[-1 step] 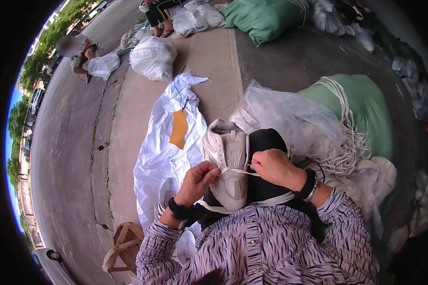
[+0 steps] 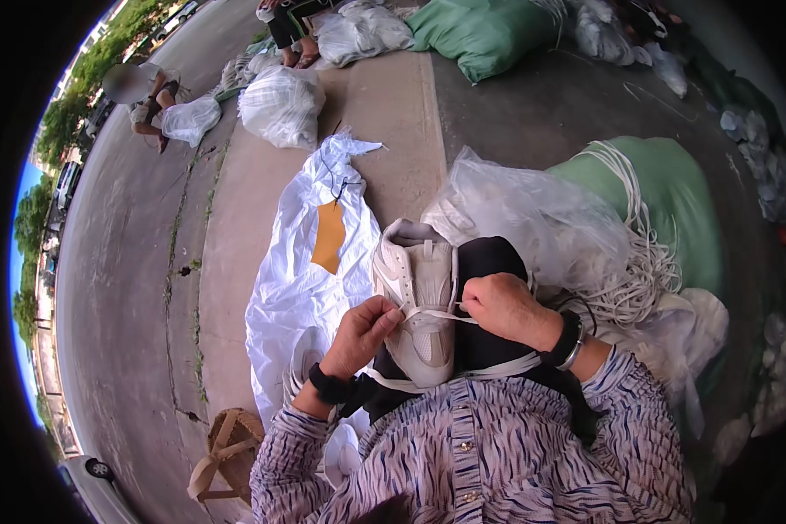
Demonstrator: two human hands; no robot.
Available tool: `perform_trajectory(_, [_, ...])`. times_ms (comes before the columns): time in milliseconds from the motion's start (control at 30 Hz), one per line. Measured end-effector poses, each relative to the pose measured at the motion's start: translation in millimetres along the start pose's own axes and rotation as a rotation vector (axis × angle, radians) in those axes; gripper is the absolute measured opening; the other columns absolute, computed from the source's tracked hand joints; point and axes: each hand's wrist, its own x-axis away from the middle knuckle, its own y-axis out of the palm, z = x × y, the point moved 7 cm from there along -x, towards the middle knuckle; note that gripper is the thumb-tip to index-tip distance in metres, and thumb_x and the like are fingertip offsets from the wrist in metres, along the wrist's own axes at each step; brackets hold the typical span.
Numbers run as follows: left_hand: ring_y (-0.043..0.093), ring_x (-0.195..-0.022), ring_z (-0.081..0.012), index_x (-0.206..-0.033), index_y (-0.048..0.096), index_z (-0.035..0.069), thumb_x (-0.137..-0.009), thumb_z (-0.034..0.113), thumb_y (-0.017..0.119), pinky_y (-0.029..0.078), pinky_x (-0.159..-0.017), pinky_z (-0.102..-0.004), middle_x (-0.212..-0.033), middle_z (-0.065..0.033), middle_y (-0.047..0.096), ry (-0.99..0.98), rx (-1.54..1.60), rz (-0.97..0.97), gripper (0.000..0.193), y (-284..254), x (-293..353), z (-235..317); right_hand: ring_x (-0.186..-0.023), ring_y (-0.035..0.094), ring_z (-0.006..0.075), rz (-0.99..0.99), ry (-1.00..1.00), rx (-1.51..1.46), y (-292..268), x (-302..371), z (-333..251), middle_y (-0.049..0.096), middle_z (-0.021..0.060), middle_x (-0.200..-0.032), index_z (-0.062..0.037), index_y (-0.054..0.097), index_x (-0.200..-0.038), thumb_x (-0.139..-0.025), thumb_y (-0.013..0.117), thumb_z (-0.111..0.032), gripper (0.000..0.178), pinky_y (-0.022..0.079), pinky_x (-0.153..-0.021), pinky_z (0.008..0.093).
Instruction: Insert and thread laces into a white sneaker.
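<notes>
A pale beige sneaker [image 2: 424, 332] rests on my black-trousered lap, its toe toward me and its heel opening away. A flat white shoelace [image 2: 435, 314] runs across the front of its lacing area. My left hand [image 2: 362, 332] is closed at the shoe's left edge, thumb and forefinger pinching the lace. On the other side my right hand [image 2: 506, 306] pinches the lace just off the shoe's right edge. The upper eyelets show no lace through them. More white lace [image 2: 506, 365] lies across my lap below the toe.
A white plastic sheet [image 2: 293, 288] with a yellow-orange piece [image 2: 328, 237] lies to the left. At right, a bundle of white laces [image 2: 642, 284] hangs over a green sack [image 2: 672, 183], beside a clear plastic bag [image 2: 533, 210]. A woven basket [image 2: 236, 450] stands lower left. Two other people sit farther off among bags.
</notes>
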Motion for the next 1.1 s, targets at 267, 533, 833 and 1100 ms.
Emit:
perform_trajectory(267, [0.039, -0.059, -0.0024, -0.085, 0.057, 0.008, -0.092, 0.021, 0.056, 0.031, -0.053, -0.0174, -0.068, 0.0068, 0.047, -0.115, 0.096, -0.060, 0.015, 4, -7, -7, -0.061, 0.060, 0.0330, 0.002, 0.037, -0.061, -2, -1, 5, 0.058, 0.0160, -0.063, -0.0020, 0.059, -0.067, -0.076, 0.061, -0.012, 0.013, 0.046, -0.054, 0.0401])
perform_trajectory(533, [0.037, -0.057, -0.0017, -0.079, 0.059, 0.008, -0.090, 0.022, 0.057, 0.029, -0.051, -0.0178, -0.066, 0.0078, 0.047, -0.169, 0.170, -0.020, 0.018, 8, -10, -3, -0.065, 0.062, 0.0294, 0.062, -0.249, 0.106, 0, 6, -21, 0.059, 0.0140, -0.067, -0.0024, 0.053, -0.074, -0.079, 0.060, -0.010, 0.011, 0.048, -0.055, 0.0377])
perform_trajectory(833, [0.055, -0.058, -0.0127, -0.080, 0.062, 0.003, -0.083, 0.023, 0.061, 0.044, -0.056, -0.0287, -0.068, -0.0039, 0.061, -0.060, -0.228, 0.164, 0.020, -8, -18, 15, -0.071, 0.062, 0.0333, -0.057, -0.161, -0.100, -5, -11, -19, 0.062, 0.0159, -0.074, -0.0038, 0.059, -0.082, -0.083, 0.054, -0.011, 0.009, 0.048, -0.062, 0.0400])
perform_trajectory(1100, [0.056, -0.094, -0.0266, -0.084, 0.061, 0.008, -0.077, 0.021, 0.059, 0.047, -0.076, -0.0378, -0.094, -0.0089, 0.060, 0.412, -1.171, -0.039, 0.014, 27, -36, 55, -0.081, 0.051, 0.0273, 0.087, -0.593, 0.467, -20, 1, -64, 0.051, 0.0103, -0.088, -0.0063, 0.057, -0.076, -0.068, 0.060, -0.007, 0.009, 0.039, -0.067, 0.0377])
